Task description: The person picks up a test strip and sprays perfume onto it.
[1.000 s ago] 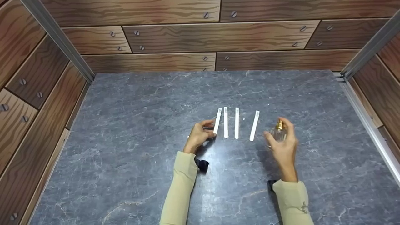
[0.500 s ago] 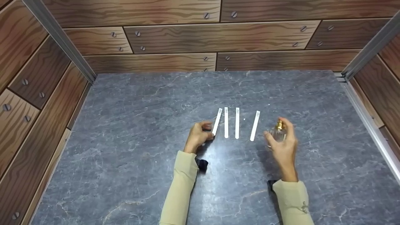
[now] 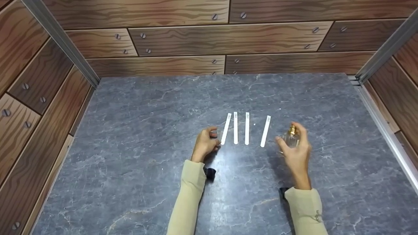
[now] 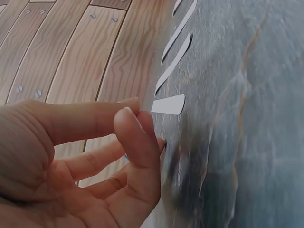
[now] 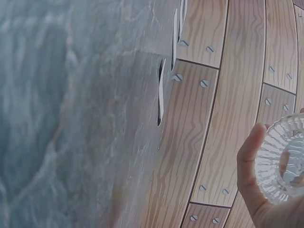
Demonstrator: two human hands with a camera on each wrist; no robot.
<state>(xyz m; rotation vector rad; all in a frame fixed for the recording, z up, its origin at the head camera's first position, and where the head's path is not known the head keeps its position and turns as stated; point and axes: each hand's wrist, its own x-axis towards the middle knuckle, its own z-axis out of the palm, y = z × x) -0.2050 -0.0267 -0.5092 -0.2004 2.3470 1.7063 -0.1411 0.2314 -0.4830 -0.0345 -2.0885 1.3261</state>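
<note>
Several narrow white paper strips (image 3: 247, 128) lie side by side on the grey marble tabletop (image 3: 147, 114). My left hand (image 3: 214, 137) rests on the table just left of the near end of the leftmost strip (image 3: 225, 129), fingers loosely curled and holding nothing. In the left wrist view the fingertips (image 4: 135, 107) sit close to that strip's rounded end (image 4: 168, 104). My right hand (image 3: 294, 145) holds a small ribbed glass perfume bottle (image 3: 290, 137) with a gold sprayer upright, to the right of the rightmost strip (image 3: 265, 131). The bottle's base (image 5: 285, 166) shows in the right wrist view.
Wood-patterned walls (image 3: 209, 39) with screw heads enclose the table on three sides. Metal rails (image 3: 385, 127) run along the right edge and the corners. Both arms wear beige sleeves (image 3: 189, 199).
My left hand has drawn slightly back to the left, uncovering the near end of the leftmost strip. The right hand and bottle have stayed put.
</note>
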